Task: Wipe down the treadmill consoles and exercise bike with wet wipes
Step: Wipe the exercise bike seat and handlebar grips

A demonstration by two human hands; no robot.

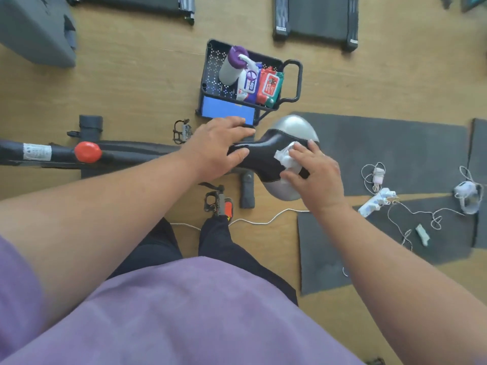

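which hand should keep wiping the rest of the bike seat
Right. The right hand already presses the wet wipe on the seat, while the left hand grips the seat's narrow nose, steadying it.

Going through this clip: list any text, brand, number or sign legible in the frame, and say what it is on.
Nothing reads clearly.
Red wipes pack in the caddy: label print, blurred.
White and purple wipes pack: label print, blurred.
White sticker on the bike frame: small print, too small.
Treadmill end cap: pale mark, unreadable.
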